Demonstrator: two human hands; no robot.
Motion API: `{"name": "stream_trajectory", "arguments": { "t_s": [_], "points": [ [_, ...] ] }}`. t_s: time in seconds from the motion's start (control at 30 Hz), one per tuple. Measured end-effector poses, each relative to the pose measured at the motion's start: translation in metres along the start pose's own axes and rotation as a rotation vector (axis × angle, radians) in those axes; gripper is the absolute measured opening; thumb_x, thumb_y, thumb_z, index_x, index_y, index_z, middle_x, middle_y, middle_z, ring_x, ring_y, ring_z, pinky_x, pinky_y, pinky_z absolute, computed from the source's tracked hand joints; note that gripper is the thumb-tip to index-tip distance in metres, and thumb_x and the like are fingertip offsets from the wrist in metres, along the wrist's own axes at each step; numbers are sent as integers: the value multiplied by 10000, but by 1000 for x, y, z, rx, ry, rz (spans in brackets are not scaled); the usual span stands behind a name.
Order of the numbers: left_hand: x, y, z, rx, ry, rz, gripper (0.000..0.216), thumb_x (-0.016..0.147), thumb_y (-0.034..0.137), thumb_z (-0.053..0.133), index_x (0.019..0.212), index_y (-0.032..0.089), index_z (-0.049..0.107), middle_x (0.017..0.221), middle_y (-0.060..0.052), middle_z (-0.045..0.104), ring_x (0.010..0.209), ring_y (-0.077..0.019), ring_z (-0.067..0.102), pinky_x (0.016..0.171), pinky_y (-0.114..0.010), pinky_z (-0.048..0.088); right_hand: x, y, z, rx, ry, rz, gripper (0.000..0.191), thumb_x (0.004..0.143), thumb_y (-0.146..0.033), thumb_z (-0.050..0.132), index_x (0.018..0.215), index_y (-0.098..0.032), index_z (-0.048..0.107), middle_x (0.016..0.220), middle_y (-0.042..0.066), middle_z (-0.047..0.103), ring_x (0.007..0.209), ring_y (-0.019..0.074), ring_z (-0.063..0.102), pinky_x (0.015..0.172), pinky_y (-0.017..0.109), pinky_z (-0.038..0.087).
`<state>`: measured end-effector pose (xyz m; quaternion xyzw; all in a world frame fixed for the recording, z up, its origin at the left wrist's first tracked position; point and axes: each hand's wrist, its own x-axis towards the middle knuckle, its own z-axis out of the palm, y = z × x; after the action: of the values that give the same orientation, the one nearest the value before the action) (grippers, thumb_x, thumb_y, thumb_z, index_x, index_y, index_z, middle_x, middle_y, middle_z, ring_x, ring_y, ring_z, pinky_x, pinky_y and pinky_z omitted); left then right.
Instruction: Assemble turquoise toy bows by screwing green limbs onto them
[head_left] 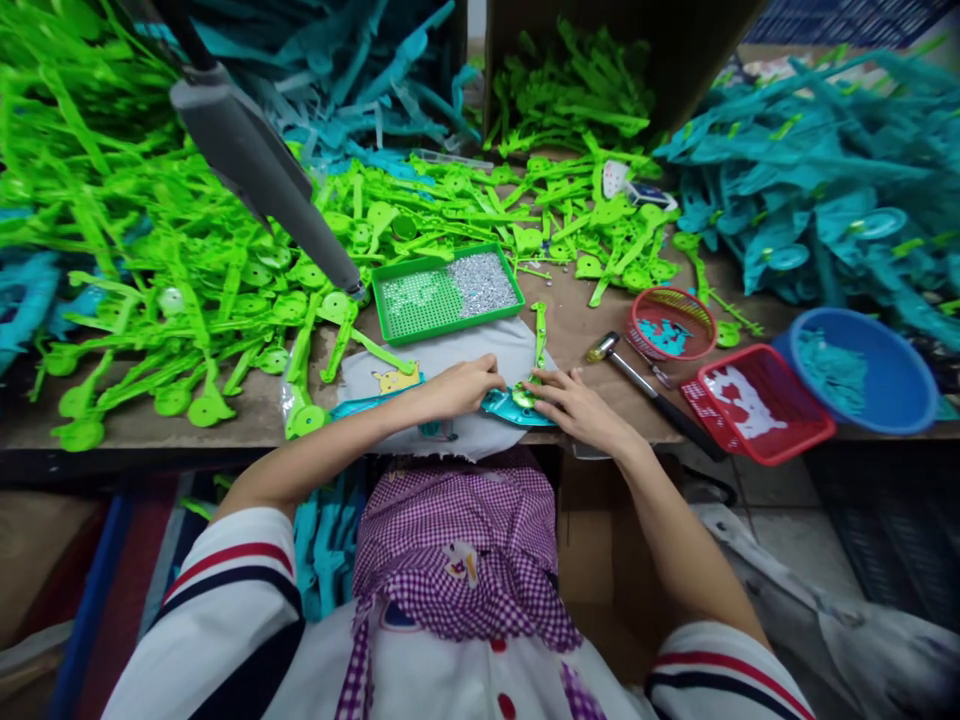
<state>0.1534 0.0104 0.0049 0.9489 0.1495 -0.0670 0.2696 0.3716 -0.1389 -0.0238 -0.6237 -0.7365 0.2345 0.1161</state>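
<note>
My left hand (pixel 461 388) and my right hand (pixel 574 405) meet over a teal plastic piece (pixel 504 405) lying on a white cloth (pixel 465 360) at the table's front edge. Both hands have their fingers curled and pressed on it. A small green part (pixel 525 396) sits on the teal piece between my fingertips. A long teal strip (pixel 371 405) runs left from under my left hand. Just behind the cloth stands a green tray (pixel 397 325) with a heap of tiny silver bits (pixel 484 282) in its right half.
Heaps of green plastic parts (pixel 187 290) cover the left and back of the table, teal parts (pixel 817 190) the right. A hammer (pixel 649 390), a round red basket (pixel 671 322), a square red basket (pixel 757 400) and a blue bowl (pixel 870 370) stand at right. A grey lamp arm (pixel 262 170) slants in from upper left.
</note>
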Motion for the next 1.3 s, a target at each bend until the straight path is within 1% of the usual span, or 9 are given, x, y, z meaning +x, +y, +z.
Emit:
{"name": "stream_trajectory", "arguments": {
  "t_s": [0.17,0.27,0.47,0.63,0.77,0.93,1.03,1.2,1.3],
  "points": [
    [-12,-10,-6,-19,-2,49,346,989,167,439,1188,192,721,1030,-86,631,931,-184,613,861,-282,467,0,0,0,2,-4,6,514,1038,-526,305,1398,-307,598,1524,124,520,1433,305,482,1193,728,263],
    [-11,-14,-7,-39,-10,88,338,986,167,442,1158,194,731,1023,-83,635,934,-177,605,862,-273,462,1,0,0,12,-5,23,491,1034,-520,328,1387,-324,608,1526,108,520,1431,313,484,1201,727,255],
    [5,-10,-24,134,-187,193,400,870,48,478,1078,222,773,1040,-85,636,816,-161,570,745,-275,409,1,-2,-1,12,-1,28,466,1035,-497,356,1384,-321,610,1524,99,522,1420,315,497,1201,727,255],
    [25,-12,-38,186,-285,336,446,784,-2,513,1041,232,792,939,-68,667,739,-154,553,674,-286,370,1,-2,0,12,1,30,463,1040,-481,355,1378,-300,614,1527,107,518,1420,299,500,1202,701,283],
    [33,-21,-36,108,-272,375,401,791,20,538,1023,228,790,907,-52,699,784,-153,591,715,-271,409,1,-1,1,10,13,18,466,1039,-490,355,1364,-292,625,1522,111,524,1412,289,509,1199,685,305],
    [27,-31,-35,19,-210,361,271,866,77,562,970,185,788,920,-65,738,819,-150,627,765,-259,449,1,-1,0,11,17,16,470,1032,-512,359,1355,-311,636,1513,96,536,1401,291,521,1200,673,321],
    [24,-34,-36,3,-213,349,233,904,130,581,970,190,797,913,-64,748,817,-151,641,759,-253,454,2,-3,-2,16,2,40,469,1029,-518,364,1355,-318,634,1520,94,530,1391,299,533,1204,688,304],
    [20,-35,-32,1,-156,268,277,915,127,571,1113,196,753,1011,-63,760,879,-151,657,804,-247,458,2,-5,-4,57,3,71,444,1021,-498,403,1347,-306,635,1518,100,528,1404,308,519,1209,698,286],
    [16,-35,-28,-55,-110,198,312,912,136,586,1198,186,700,1037,-60,760,882,-145,658,806,-242,460,2,-6,-6,125,27,61,455,1006,-515,441,1369,-299,610,1511,107,528,1409,308,510,1202,663,333]
  ]
}}
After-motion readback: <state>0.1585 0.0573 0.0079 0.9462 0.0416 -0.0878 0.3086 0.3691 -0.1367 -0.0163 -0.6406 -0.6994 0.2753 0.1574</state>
